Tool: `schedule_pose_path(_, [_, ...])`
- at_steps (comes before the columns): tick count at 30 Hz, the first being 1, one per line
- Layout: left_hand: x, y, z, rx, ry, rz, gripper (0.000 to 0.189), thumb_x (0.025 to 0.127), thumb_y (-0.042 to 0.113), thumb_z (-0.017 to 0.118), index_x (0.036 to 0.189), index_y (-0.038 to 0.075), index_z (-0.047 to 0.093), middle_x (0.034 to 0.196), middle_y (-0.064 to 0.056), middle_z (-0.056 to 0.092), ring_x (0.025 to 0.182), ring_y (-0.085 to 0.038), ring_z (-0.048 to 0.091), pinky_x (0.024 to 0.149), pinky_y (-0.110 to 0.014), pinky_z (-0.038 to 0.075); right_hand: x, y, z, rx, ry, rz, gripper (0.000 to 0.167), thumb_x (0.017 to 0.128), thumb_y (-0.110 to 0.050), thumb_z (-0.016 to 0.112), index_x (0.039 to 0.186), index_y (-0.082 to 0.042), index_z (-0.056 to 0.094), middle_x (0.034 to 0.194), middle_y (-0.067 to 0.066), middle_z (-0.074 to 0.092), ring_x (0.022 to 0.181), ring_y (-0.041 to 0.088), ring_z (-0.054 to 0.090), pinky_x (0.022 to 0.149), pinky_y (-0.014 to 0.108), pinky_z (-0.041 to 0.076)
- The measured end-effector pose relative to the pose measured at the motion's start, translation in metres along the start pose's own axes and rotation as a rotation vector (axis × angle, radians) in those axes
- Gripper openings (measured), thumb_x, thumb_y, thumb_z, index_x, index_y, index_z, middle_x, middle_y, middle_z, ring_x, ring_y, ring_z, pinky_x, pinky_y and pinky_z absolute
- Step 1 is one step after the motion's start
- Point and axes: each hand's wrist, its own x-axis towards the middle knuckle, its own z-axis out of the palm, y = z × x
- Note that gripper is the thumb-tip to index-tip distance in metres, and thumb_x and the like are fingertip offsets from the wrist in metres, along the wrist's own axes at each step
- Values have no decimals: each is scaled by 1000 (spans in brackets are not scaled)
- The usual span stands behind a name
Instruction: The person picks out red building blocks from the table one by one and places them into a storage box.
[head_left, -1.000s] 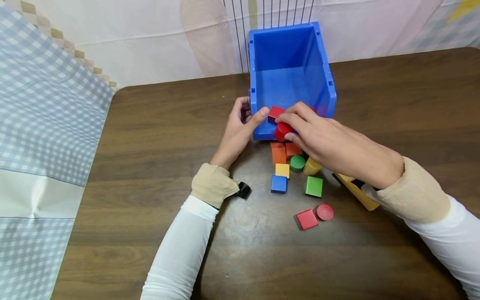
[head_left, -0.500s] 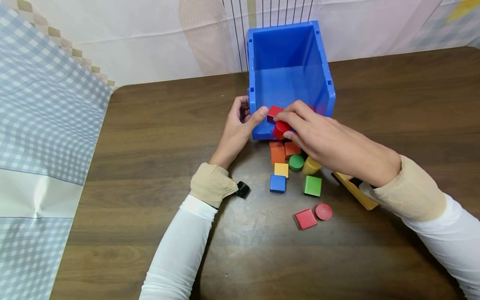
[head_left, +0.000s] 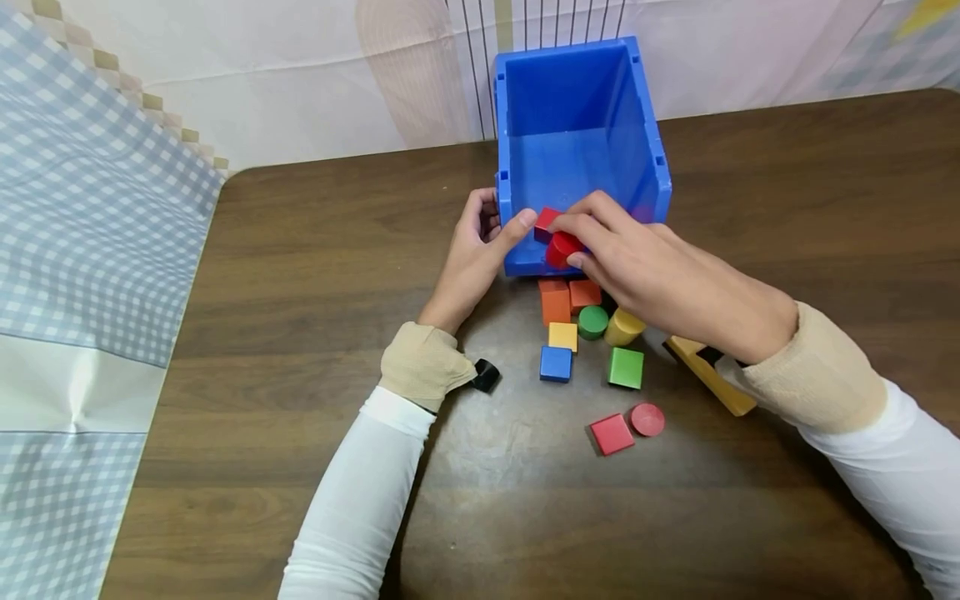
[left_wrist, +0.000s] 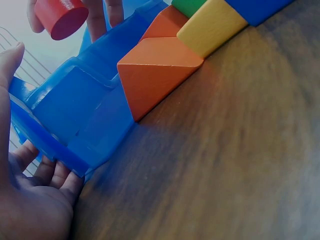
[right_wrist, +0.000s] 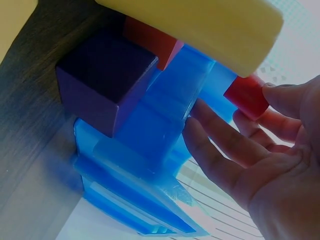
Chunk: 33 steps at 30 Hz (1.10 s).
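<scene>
My left hand (head_left: pixel 468 262) grips the left wall of a blue plastic bin (head_left: pixel 504 212), thumb over the rim and fingers outside. In the left wrist view its curled fingers (left_wrist: pixel 47 172) touch the bin's outer side. Over the bin's low front edge my right hand (head_left: pixel 637 262) pinches a red cylinder (head_left: pixel 562 250) between thumb and fingers. The right wrist view shows the thumb (right_wrist: pixel 287 100) against this cylinder. Just beyond it, a red cube (head_left: pixel 546 223) sits at the bin's front, partly hidden by the right fingers.
Before the bin lie orange blocks (head_left: pixel 555 302), a green cylinder (head_left: pixel 592 322), a yellow cylinder (head_left: pixel 624 327), and yellow (head_left: pixel 563 336), blue (head_left: pixel 556 364) and green (head_left: pixel 626 368) cubes. Nearer are a red cube (head_left: pixel 612 434) and red disc (head_left: pixel 647 420). A dark cube (right_wrist: pixel 100 82) shows in the right wrist view.
My right hand has shifted slightly up and away, tilting the red cylinder a little. The left hand keeps its grip on the bin.
</scene>
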Motion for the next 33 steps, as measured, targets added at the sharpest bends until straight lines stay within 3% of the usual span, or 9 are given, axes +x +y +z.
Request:
schedule_pose_path(6, [1, 1, 2, 8, -13, -8, 59, 102, 34, 67, 145, 2, 44, 134, -11, 57, 119, -23, 59, 104, -31, 53, -2, 3, 0, 10, 11, 37, 41, 101, -5, 69, 139, 3, 57, 129, 18, 54, 91, 29, 69, 73, 44, 64])
schedule_pose_path(14, [3, 2, -4, 36, -4, -16, 59, 101, 33, 67, 145, 3, 44, 133, -10, 56, 119, -23, 58, 104, -32, 53, 3, 5, 3, 41, 11, 64, 42, 102, -5, 67, 142, 3, 56, 130, 19, 54, 106, 32, 66, 82, 48, 64])
schedule_pose_path(22, [5, 3, 0, -1, -3, 0, 56, 101, 30, 67, 144, 2, 44, 132, -11, 57, 119, -25, 60, 104, -35, 54, 9, 10, -3, 42, 23, 47, 39, 105, -11, 63, 141, 3, 56, 129, 18, 54, 105, 31, 67, 83, 48, 64])
schedule_pose_path(33, [1, 1, 2, 9, 11, -13, 58, 100, 32, 67, 145, 3, 44, 132, -10, 57, 120, -25, 59, 104, -36, 54, 17, 14, -9, 57, -43, 97, 39, 109, -14, 57, 145, 1, 54, 130, 16, 51, 101, 27, 64, 84, 44, 63])
